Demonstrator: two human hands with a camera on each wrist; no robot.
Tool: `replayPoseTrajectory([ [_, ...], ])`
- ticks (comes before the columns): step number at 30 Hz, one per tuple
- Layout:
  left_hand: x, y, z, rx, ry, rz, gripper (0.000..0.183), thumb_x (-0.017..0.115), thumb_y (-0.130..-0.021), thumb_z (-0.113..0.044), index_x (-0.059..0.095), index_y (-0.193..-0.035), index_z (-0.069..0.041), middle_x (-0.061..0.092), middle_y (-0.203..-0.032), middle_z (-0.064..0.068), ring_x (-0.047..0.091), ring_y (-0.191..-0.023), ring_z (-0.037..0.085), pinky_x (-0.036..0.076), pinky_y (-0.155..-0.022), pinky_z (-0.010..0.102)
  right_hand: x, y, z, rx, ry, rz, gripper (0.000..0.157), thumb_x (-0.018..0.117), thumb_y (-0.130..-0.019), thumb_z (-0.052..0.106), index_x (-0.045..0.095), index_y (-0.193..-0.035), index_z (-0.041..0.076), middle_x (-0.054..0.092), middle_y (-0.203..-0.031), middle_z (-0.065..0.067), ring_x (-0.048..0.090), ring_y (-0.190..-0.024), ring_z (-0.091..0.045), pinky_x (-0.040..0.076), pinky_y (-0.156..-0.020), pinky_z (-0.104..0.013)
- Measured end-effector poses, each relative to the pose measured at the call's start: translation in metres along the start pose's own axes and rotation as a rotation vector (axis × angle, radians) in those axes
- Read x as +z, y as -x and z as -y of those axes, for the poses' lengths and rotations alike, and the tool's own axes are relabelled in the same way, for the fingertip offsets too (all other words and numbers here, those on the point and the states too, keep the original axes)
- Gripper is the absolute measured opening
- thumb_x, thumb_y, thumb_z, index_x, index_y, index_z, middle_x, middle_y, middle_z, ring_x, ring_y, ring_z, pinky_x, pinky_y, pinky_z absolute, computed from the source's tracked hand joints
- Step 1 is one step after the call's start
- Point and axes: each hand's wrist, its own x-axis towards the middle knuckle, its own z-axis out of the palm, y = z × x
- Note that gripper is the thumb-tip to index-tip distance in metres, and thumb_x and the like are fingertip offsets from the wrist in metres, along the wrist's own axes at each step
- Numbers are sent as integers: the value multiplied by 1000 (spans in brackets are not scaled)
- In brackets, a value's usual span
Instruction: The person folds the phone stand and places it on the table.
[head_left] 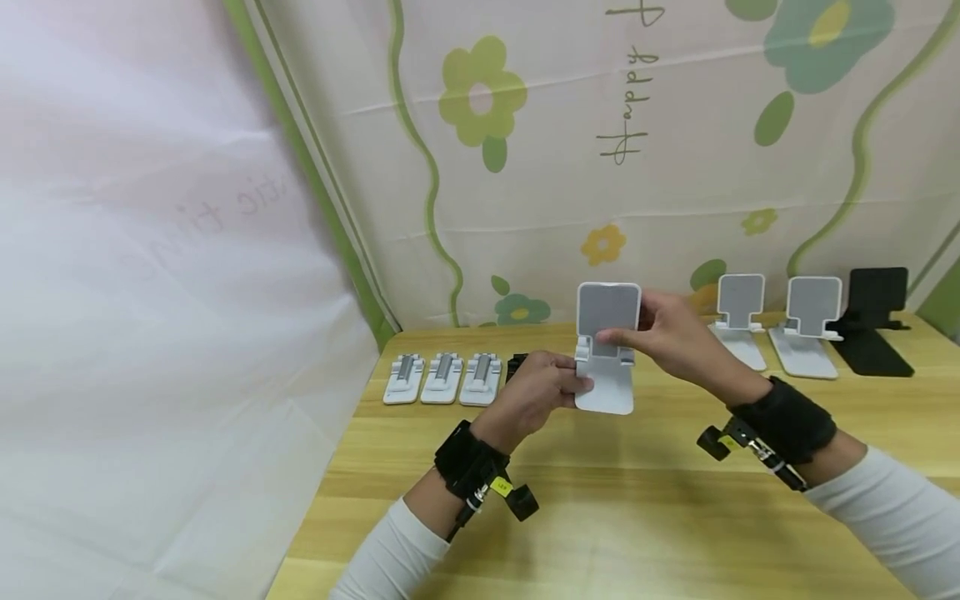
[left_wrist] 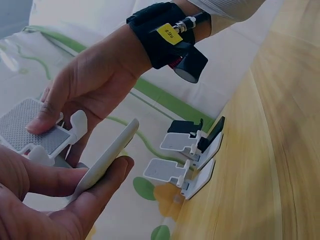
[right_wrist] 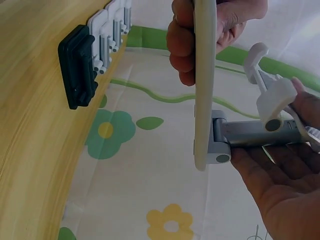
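Note:
A white phone stand (head_left: 609, 304) with a grey pad is held above the table, unfolded. My left hand (head_left: 534, 390) pinches its white base plate (left_wrist: 108, 156) between thumb and fingers. My right hand (head_left: 678, 342) grips the padded upper plate, the thumb lying across the grey pad (left_wrist: 37, 120). In the right wrist view the silver support arm (right_wrist: 250, 134) runs from the base hinge to the upper plate, and fingers of my right hand (right_wrist: 287, 185) lie beneath it.
Left on the wooden table (head_left: 585, 517), several folded stands stand in a row, white ones (head_left: 442, 379) and a black one (right_wrist: 77, 67). Unfolded at the right are two white stands (head_left: 814, 304) and a black stand (head_left: 877, 298). Behind hangs a flowered curtain (head_left: 540, 192).

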Motion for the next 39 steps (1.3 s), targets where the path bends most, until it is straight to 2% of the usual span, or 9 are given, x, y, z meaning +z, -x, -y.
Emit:
replayPoseTrajectory([
  [9, 3, 4, 1, -11, -24, 10, 30, 66, -95, -1, 68, -124, 9, 72, -117, 14, 71, -97, 19, 60, -84, 31, 6, 1, -4, -25, -11, -71, 37, 77, -93, 19, 68, -127, 6, 74, -116, -17, 72, -101, -30, 59, -75, -24],
  [14, 5, 4, 1, -14, -29, 6, 28, 66, -95, 0, 69, -121, 9, 73, -112, 12, 69, -90, 16, 58, -78, 27, 8, 0, -6, -52, 5, -117, 34, 78, -92, 16, 71, -124, 8, 75, -116, -15, 72, -104, -30, 57, -77, -21],
  [19, 5, 3, -1, -18, -31, -2, 30, 66, -96, -1, 67, -124, 9, 72, -114, 12, 70, -95, 17, 59, -82, 29, 8, -1, -6, -56, 12, -129, 35, 78, -92, 15, 70, -126, 12, 74, -118, -10, 70, -105, -25, 56, -77, -20],
  [21, 5, 3, -1, -17, -35, -15, 30, 66, -96, -1, 67, -124, 9, 72, -115, 12, 71, -97, 19, 59, -83, 31, 7, -3, -4, -110, 46, -155, 40, 79, -90, 12, 67, -129, 12, 72, -121, -9, 68, -108, -24, 52, -82, -18],
  [24, 5, 2, -1, -12, -44, -34, 30, 66, -96, -1, 67, -124, 8, 72, -116, 13, 71, -100, 21, 60, -85, 32, 2, -7, 2, -258, 142, -243, 48, 83, -84, 5, 66, -129, 9, 68, -121, -10, 62, -108, -22, 47, -87, -17],
  [26, 5, 1, -1, -5, -46, -41, 30, 66, -96, -1, 67, -124, 9, 72, -117, 13, 71, -101, 21, 59, -84, 32, 0, -10, 7, -358, 203, -304, 45, 85, -80, 0, 70, -121, 6, 66, -116, -10, 60, -103, -23, 44, -88, -19],
  [29, 4, 0, 1, 8, -46, -44, 30, 65, -96, -2, 67, -124, 9, 72, -118, 14, 70, -102, 21, 59, -83, 30, -3, -12, 13, -454, 286, -342, 33, 86, -77, -2, 75, -107, 6, 66, -103, -8, 58, -93, -20, 44, -81, -19],
  [35, 1, -1, 1, 21, -41, -49, 29, 65, -96, -2, 68, -123, 9, 72, -117, 13, 70, -99, 19, 58, -80, 28, -2, -10, 20, -507, 354, -353, 23, 86, -76, -6, 77, -95, 3, 64, -85, -6, 62, -82, -19, 44, -73, -13],
  [39, -1, -2, -4, 30, -32, -65, 28, 65, -97, -3, 68, -122, 11, 72, -113, 15, 68, -91, 16, 56, -74, 24, 7, -7, 21, -572, 391, -374, 23, 89, -71, -8, 77, -87, 4, 64, -76, -4, 62, -73, -16, 45, -68, -16],
])
